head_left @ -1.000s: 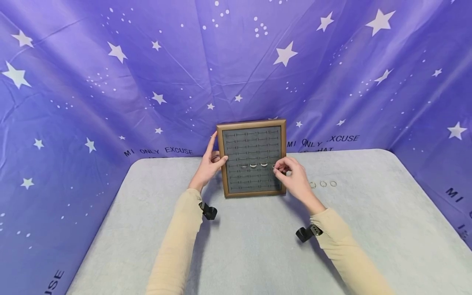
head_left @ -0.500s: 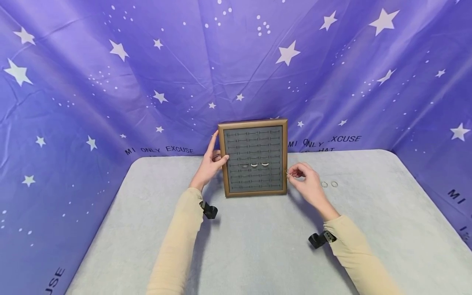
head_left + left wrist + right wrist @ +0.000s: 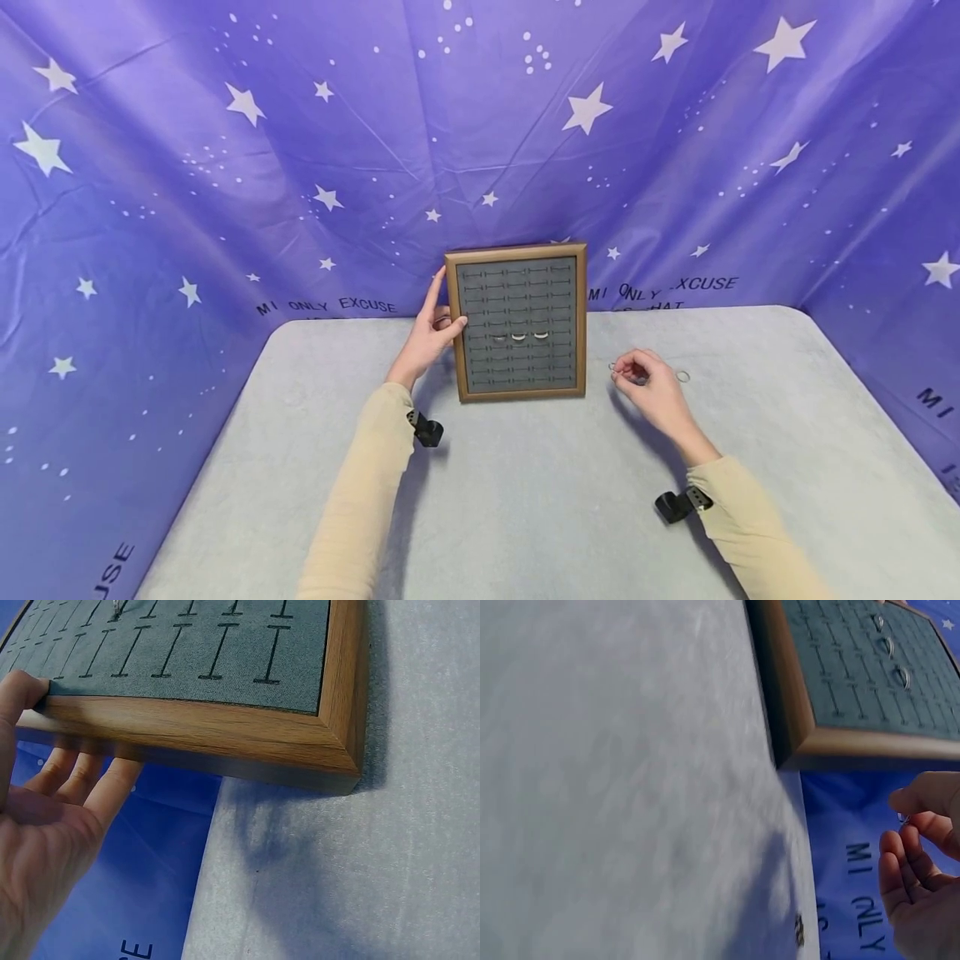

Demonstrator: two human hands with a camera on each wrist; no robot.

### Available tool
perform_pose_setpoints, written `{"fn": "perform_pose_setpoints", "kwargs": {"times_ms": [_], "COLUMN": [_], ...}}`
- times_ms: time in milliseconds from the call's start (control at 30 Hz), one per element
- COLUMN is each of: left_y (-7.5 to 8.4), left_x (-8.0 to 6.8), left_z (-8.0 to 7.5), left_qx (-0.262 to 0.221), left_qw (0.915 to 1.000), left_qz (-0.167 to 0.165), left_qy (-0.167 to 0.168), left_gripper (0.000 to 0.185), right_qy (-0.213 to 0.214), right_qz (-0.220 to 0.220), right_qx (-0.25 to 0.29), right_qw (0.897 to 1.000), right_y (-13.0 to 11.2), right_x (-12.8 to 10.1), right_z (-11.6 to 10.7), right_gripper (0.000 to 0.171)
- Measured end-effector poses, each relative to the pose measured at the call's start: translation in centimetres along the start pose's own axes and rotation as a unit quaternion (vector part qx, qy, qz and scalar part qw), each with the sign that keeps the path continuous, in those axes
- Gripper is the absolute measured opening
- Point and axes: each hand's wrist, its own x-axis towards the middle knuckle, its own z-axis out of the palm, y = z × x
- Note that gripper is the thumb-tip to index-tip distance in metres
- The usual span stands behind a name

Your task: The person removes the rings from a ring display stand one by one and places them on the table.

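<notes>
A wood-framed ring display board (image 3: 517, 393) with a grey slotted face stands tilted up on the table. My left hand (image 3: 426, 346) grips its left side, thumb on the front; in the left wrist view the other fingers (image 3: 112, 784) reach behind the frame. Three silvery rings (image 3: 541, 336) sit in one row of slots. To the right of the board, above the table, my right hand (image 3: 652, 393) pinches a small ring (image 3: 612, 367) between thumb and fingertips. That ring (image 3: 903, 818) shows only partly in the right wrist view. Another ring (image 3: 683, 377) lies just beyond the hand.
A pale grey cloth covers the table (image 3: 517, 500). Behind it hangs a purple curtain (image 3: 360, 150) with white stars, close to the board's back. Near the table edge, the right wrist view has a small dark item (image 3: 800, 930), too blurred to tell.
My right hand has drawn away from the board to the right, taking a ring from the end of the row. The left hand keeps its hold on the frame.
</notes>
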Motion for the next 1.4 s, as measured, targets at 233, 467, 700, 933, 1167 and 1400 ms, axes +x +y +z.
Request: {"fn": "perform_pose_setpoints", "kwargs": {"times_ms": [233, 467, 700, 933, 1167, 1400], "left_y": [0.0, 0.0, -0.1, -0.2, -0.2, -0.2], "left_x": [0.0, 0.1, 0.2, 0.1, 0.2, 0.2], "left_z": [0.1, 0.1, 0.0, 0.0, -0.1, -0.1], "left_qx": [0.011, 0.016, 0.018, 0.019, 0.017, 0.018], "left_qw": [0.9999, 0.9998, 0.9998, 0.9998, 0.9998, 0.9998], "left_qz": [-0.001, -0.003, 0.008, 0.004, -0.004, 0.001], "left_qy": [0.004, 0.007, 0.005, 0.004, 0.002, 0.0], "left_gripper": [0.086, 0.086, 0.086, 0.086, 0.086, 0.086], "right_qy": [-0.004, -0.008, -0.035, -0.058, -0.081, -0.09], "right_qz": [0.001, -0.005, 0.005, 0.02, 0.024, 0.041], "right_qx": [-0.042, -0.069, -0.113, -0.133, -0.145, -0.149], "right_qw": [0.999, 0.998, 0.993, 0.989, 0.986, 0.984], "right_y": [1.6, 2.9, 3.3, 3.5, 3.6, 3.3], "right_x": [-0.8, -1.3, -1.6, -1.7, -1.7, -1.6], "right_z": [-1.4, -2.4, -3.0, -3.3, -3.4, -3.5], "right_gripper": [0.01, 0.011, 0.007, 0.008, 0.011, 0.007]}}
